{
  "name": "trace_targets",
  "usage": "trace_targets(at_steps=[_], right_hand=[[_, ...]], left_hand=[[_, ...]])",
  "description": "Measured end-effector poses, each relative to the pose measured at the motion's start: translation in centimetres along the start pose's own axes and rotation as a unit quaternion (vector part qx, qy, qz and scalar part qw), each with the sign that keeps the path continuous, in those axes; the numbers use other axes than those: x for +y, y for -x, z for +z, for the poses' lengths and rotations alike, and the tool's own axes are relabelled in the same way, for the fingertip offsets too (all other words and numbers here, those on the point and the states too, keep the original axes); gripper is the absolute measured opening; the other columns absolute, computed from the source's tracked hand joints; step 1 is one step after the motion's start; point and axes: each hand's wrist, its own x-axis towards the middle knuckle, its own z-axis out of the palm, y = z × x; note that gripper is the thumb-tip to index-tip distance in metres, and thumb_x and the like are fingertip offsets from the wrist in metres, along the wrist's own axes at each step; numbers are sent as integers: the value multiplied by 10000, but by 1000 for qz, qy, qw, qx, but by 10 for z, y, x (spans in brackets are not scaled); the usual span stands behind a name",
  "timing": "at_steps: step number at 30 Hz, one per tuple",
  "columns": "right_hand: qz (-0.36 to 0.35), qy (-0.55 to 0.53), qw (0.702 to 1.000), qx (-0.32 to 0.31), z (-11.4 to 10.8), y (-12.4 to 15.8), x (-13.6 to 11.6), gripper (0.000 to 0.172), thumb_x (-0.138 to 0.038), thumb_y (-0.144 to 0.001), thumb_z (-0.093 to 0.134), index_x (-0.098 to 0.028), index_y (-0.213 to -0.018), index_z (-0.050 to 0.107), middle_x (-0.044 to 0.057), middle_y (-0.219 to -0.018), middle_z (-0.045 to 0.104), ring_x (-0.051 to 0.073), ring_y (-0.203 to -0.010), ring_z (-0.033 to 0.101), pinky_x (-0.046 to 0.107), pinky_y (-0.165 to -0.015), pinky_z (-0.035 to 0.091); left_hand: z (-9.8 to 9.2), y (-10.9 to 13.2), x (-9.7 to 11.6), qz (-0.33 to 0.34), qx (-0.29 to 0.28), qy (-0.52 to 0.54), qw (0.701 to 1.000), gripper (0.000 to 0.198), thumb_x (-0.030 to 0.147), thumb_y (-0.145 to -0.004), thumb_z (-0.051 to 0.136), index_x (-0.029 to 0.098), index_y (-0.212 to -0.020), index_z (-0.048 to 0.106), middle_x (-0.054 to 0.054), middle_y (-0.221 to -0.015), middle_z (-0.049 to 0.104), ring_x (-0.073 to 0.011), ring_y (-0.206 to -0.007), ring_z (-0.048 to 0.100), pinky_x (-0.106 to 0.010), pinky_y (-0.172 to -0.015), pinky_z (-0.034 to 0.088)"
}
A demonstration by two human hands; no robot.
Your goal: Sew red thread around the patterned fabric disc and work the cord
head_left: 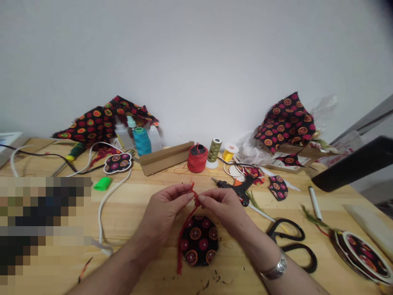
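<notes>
Both hands meet over the middle of the table, pinching a red cord [184,229]. My left hand [164,211] is closed, thumb and forefinger on the cord near its short upper end. Just to the right, my right hand [222,207] is closed on the same cord, at a bunched or knotted part. From there the long strands hang down to the left, across the edge of a round padded piece [201,241] in black fabric with pink and orange circles. That piece lies flat on the table below my hands. Exact finger contact is partly hidden.
Black-handled scissors [290,241] lie at right, near a glue gun [238,188]. Behind stand a red cord spool [197,159], an olive thread cone [215,149], a teal thread cone [142,141] and a cardboard tray [166,158]. A white cable [102,209] runs along the left.
</notes>
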Motion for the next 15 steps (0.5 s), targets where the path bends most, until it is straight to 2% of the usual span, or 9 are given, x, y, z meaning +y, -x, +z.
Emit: trace_targets(at_steps=[15], right_hand=[[-4, -1, 1000, 17, 2, -1, 2, 192, -288, -691, 623, -109, -660, 686, 45, -617, 651, 120, -550, 530, 251, -570, 424]], left_hand=[[0, 0, 0, -8, -8, 0, 1000, 219, 164, -595, 734, 149, -808, 685, -17, -736, 706, -106, -643, 613, -195, -627, 473]])
